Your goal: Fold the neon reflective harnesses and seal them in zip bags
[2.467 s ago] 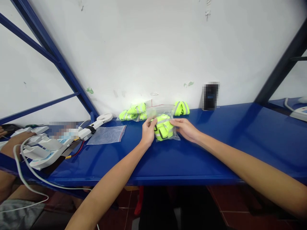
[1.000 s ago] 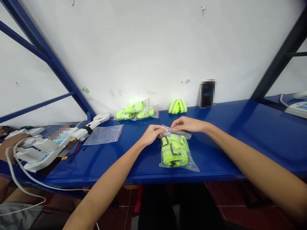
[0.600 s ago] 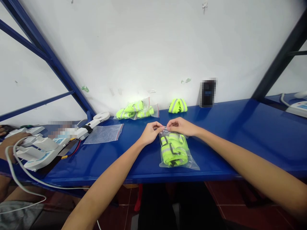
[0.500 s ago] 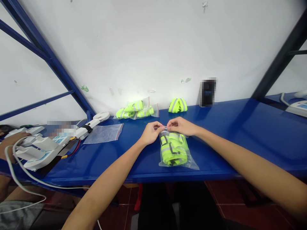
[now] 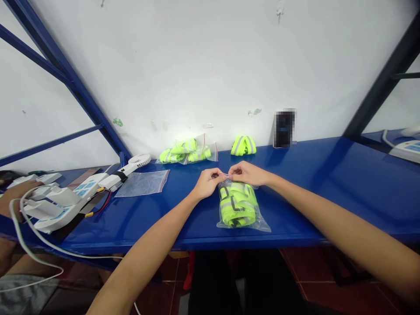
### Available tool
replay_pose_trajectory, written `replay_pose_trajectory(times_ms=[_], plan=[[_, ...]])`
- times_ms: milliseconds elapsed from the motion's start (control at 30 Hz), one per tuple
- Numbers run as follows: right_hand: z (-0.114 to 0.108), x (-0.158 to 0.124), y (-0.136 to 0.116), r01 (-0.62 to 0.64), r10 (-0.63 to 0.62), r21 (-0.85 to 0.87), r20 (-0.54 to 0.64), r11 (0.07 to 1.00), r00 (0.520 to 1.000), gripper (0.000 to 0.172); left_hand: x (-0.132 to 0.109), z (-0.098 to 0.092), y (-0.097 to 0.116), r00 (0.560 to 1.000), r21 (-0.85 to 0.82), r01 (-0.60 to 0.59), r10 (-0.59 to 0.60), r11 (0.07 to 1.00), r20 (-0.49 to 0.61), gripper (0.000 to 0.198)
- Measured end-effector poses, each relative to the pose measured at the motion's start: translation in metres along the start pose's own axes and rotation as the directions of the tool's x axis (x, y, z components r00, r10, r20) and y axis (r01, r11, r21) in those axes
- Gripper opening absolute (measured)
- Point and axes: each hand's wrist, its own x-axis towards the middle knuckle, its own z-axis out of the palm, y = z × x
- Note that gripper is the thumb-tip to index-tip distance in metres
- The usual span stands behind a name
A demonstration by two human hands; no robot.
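A clear zip bag (image 5: 262, 224) lies near the front edge of the blue table, its top edge toward the wall. Inside it is a rolled neon-yellow reflective strap (image 5: 238, 205) with grey stripes and black parts. My left hand (image 5: 210, 181) pinches the top edge of the bag between thumb and fingers. Close beside it, my right hand (image 5: 247, 173) pinches the same edge, the fingertips of both hands almost touching. The fingers hide most of the bag's top edge.
Bagged neon straps (image 5: 183, 150) and a loose rolled strap (image 5: 243, 145) sit by the wall. A flat zip bag (image 5: 142, 183), a small white fan (image 5: 139, 160) and a power strip (image 5: 65, 212) with cables are at left. A dark phone-like object (image 5: 284, 129) leans on the wall. Another person's hand (image 5: 16, 197) is far left.
Both hands stay pinched at the bag's top edge, with only slight finger movement. The view has shifted very slightly; everything else looks the same.
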Motion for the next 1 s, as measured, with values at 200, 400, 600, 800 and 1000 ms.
replay_pose_trajectory(times_ms=[200,400,600,800,1000], plan=[[-0.023,-0.020,0.003,-0.073,0.074,-0.012,0.077,0.997,0.994,0.025,0.005,-0.004,-0.013,0.999,-0.066,0.050,-0.051,0.997,-0.011,0.022],[-0.037,-0.059,0.003,-0.174,0.173,0.021,0.048,0.985,0.984,0.031,0.004,-0.003,-0.012,0.998,-0.066,0.058,-0.057,0.996,0.012,0.025],[-0.038,-0.067,-0.012,-0.218,0.204,0.102,0.130,0.971,0.970,0.036,0.004,-0.004,-0.011,0.998,-0.164,0.063,-0.059,0.984,0.027,0.025],[-0.035,-0.055,-0.028,-0.214,0.217,0.632,0.073,0.745,0.973,0.021,0.013,-0.009,-0.016,0.976,-0.641,0.179,-0.216,0.746,0.020,0.031],[-0.029,0.011,-0.036,0.134,0.384,0.837,-0.378,0.530,0.842,0.008,0.018,-0.018,-0.021,0.858,-0.707,0.045,-0.390,0.706,-0.335,0.020]])
